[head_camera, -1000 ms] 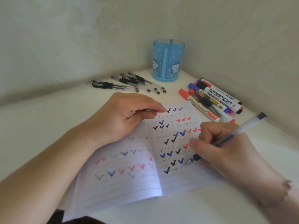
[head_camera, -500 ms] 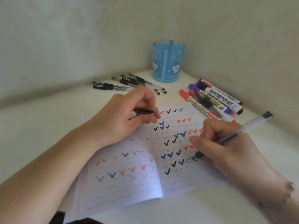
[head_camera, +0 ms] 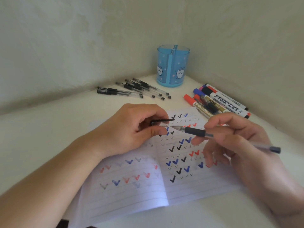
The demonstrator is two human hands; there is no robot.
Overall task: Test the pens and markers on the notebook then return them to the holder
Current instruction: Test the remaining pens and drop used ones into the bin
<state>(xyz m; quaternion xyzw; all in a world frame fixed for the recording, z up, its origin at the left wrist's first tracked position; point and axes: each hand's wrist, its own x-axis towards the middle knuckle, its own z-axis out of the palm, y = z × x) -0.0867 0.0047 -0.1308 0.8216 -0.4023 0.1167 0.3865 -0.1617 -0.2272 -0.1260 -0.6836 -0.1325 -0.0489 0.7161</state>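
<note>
An open lined notebook (head_camera: 141, 191) full of black, blue and red tick marks lies on the white table. My right hand (head_camera: 243, 145) holds a clear gel pen (head_camera: 195, 131) with a black grip level above the page, its tip pointing left. My left hand (head_camera: 130, 129) pinches the pen's clear cap (head_camera: 162, 122) with a black clip, its mouth a short way from the pen tip. The blue translucent holder (head_camera: 172, 66) stands in the far corner and looks empty.
Several capped black gel pens (head_camera: 136, 89) lie left of the holder. A bunch of whiteboard markers (head_camera: 218, 101) with red, blue and black caps lies at the right by the wall. Two walls (head_camera: 65, 46) meet behind the holder.
My right hand lifted the pen off the page and turned it level, tip toward my left hand. My left hand rose off the notebook and brought the cap out between its fingers.
</note>
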